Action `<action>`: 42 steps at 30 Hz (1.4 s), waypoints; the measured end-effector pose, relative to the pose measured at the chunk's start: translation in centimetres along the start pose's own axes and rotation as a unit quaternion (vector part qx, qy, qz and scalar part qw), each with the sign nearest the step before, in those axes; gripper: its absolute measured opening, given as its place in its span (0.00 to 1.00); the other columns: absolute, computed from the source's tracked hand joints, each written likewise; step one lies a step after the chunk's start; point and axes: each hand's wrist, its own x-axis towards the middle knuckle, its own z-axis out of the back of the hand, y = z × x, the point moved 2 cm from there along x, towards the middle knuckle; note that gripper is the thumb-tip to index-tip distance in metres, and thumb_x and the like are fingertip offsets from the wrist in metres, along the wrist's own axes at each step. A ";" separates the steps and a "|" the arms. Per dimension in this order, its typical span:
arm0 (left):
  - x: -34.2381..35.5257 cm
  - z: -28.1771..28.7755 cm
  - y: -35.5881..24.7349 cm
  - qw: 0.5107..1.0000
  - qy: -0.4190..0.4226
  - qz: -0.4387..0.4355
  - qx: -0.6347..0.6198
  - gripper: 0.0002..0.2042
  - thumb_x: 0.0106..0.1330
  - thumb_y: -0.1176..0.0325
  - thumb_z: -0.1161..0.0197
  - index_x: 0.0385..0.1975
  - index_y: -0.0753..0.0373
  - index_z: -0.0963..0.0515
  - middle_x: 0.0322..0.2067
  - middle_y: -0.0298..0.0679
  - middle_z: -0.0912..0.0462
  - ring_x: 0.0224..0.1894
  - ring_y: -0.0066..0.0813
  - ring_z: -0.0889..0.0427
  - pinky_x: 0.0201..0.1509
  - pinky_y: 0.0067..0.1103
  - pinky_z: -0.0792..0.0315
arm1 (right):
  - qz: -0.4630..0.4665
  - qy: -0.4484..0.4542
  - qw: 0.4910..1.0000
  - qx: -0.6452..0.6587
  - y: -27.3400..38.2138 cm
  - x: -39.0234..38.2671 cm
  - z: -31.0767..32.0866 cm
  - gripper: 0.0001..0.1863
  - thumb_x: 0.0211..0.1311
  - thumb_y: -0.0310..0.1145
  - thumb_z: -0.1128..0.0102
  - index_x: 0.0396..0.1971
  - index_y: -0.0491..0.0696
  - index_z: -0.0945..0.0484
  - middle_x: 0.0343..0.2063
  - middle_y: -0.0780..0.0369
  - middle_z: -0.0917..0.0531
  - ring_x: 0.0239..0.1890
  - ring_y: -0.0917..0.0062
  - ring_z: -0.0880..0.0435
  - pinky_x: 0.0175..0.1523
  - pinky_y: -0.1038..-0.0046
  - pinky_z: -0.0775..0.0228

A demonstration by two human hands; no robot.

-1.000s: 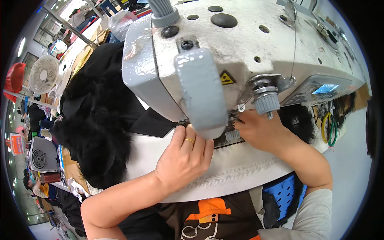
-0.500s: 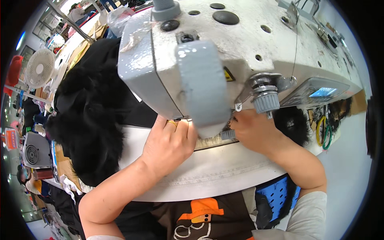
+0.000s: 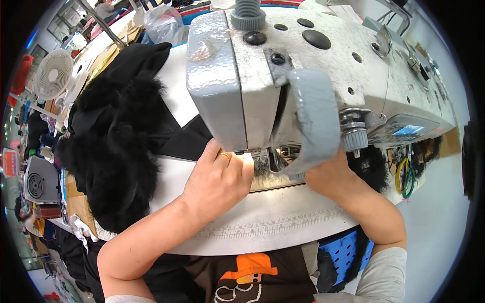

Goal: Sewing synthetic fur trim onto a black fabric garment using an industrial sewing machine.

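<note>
A sewing machine (image 3: 262, 65) with a grey-white head stands over a pale bed (image 3: 252, 222) marked with a ruler scale. My left hand (image 3: 220, 177), a ring on one finger, is bent at the left of the needle area, its fingertips at the edge of black cloth (image 3: 189, 140). My right hand (image 3: 329, 174) reaches in at the right of the needle area, its fingers hidden behind a grey curved guard (image 3: 318, 118). Between the hands, dark fur (image 3: 261, 169) shows under the lit needle area. A large heap of black fur-trimmed fabric (image 3: 121, 136) lies left of the machine.
Scissors with yellow and green handles (image 3: 405, 177) hang at the right, close to more black fur (image 3: 371, 169). A blue perforated bin (image 3: 343, 252) sits below the bed's front edge. At the far left are a white fan (image 3: 52, 74) and a grey boxy device (image 3: 41, 179).
The machine sits further right and lower in the view, and more of the left tabletop shows. Both hands remain at the needle area; more fur is visible between them.
</note>
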 end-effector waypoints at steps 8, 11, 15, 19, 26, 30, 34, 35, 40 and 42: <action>0.1 0.1 0.0 1.000 -0.006 0.003 -0.001 0.05 0.49 0.74 0.37 0.20 0.61 0.28 0.19 0.39 0.27 0.27 0.34 0.22 0.55 0.33 0.27 | -0.002 -0.008 1.000 0.013 -0.2 -0.4 -0.4 0.05 0.54 0.33 0.34 0.31 0.50 0.17 0.32 0.63 0.19 0.34 0.65 0.15 0.29 0.62 0.22; -0.1 0.0 -0.1 1.000 -0.022 -0.004 -0.002 0.05 0.49 0.74 0.37 0.22 0.62 0.27 0.20 0.41 0.24 0.30 0.36 0.20 0.56 0.34 0.27 | 0.020 0.011 0.999 0.024 -0.4 -0.5 -0.6 0.06 0.56 0.34 0.34 0.32 0.51 0.16 0.33 0.63 0.19 0.33 0.65 0.14 0.29 0.62 0.21; -0.2 0.1 -0.2 1.000 0.004 0.008 -0.002 0.05 0.50 0.73 0.37 0.23 0.63 0.26 0.23 0.45 0.21 0.34 0.39 0.18 0.57 0.35 0.27 | 0.023 0.010 0.999 0.028 -0.3 -0.6 -0.8 0.06 0.57 0.34 0.34 0.32 0.50 0.16 0.34 0.63 0.17 0.33 0.64 0.14 0.29 0.61 0.21; -0.7 -0.4 -0.1 1.000 -0.023 0.017 0.007 0.05 0.51 0.73 0.37 0.26 0.63 0.25 0.25 0.43 0.22 0.35 0.38 0.18 0.51 0.34 0.26 | 0.029 0.007 0.999 0.035 -0.3 -0.5 -0.6 0.06 0.58 0.34 0.35 0.32 0.49 0.16 0.33 0.63 0.17 0.33 0.64 0.14 0.29 0.61 0.22; -0.9 -0.1 0.4 0.998 0.052 0.041 -0.017 0.08 0.53 0.72 0.35 0.32 0.65 0.23 0.34 0.42 0.18 0.40 0.34 0.19 0.35 0.28 0.28 | 0.024 0.017 0.998 0.052 0.4 -0.2 -0.5 0.04 0.52 0.30 0.35 0.28 0.50 0.19 0.28 0.64 0.18 0.32 0.67 0.14 0.29 0.62 0.22; -1.4 1.2 -0.1 1.000 -0.001 0.021 -0.021 0.09 0.54 0.69 0.35 0.33 0.63 0.23 0.34 0.39 0.22 0.41 0.33 0.20 0.34 0.26 0.28 | 0.037 0.012 0.995 0.095 0.3 -0.4 -1.3 0.03 0.49 0.29 0.35 0.25 0.50 0.20 0.27 0.65 0.18 0.31 0.68 0.13 0.30 0.61 0.21; -1.0 0.8 3.3 0.997 0.041 0.037 0.053 0.07 0.57 0.68 0.36 0.34 0.59 0.21 0.37 0.37 0.23 0.41 0.33 0.20 0.44 0.29 0.28 | 0.009 0.072 0.994 0.079 0.7 0.3 -1.2 0.05 0.51 0.32 0.31 0.25 0.49 0.18 0.29 0.65 0.17 0.31 0.68 0.14 0.32 0.62 0.22; -0.5 0.1 5.2 0.986 0.108 0.065 0.111 0.05 0.58 0.69 0.36 0.33 0.58 0.19 0.35 0.37 0.21 0.41 0.34 0.19 0.47 0.30 0.29 | 0.014 0.056 0.996 0.072 0.8 0.2 -1.2 0.07 0.57 0.38 0.30 0.33 0.52 0.15 0.29 0.65 0.15 0.30 0.65 0.14 0.34 0.61 0.22; -0.9 2.9 13.2 0.948 0.060 0.309 0.043 0.04 0.64 0.70 0.34 0.32 0.63 0.18 0.31 0.43 0.15 0.38 0.42 0.14 0.47 0.36 0.28 | 0.057 -0.035 0.995 0.079 0.9 0.0 -1.5 0.11 0.63 0.41 0.27 0.42 0.54 0.11 0.31 0.65 0.14 0.30 0.65 0.16 0.39 0.63 0.21; -1.2 6.7 13.6 0.906 -0.013 0.383 -0.180 0.07 0.68 0.68 0.33 0.35 0.66 0.18 0.30 0.48 0.14 0.38 0.50 0.14 0.42 0.36 0.26 | 0.043 0.020 0.998 0.045 1.5 0.3 -0.7 0.10 0.63 0.39 0.27 0.42 0.54 0.12 0.36 0.65 0.12 0.33 0.67 0.17 0.43 0.65 0.20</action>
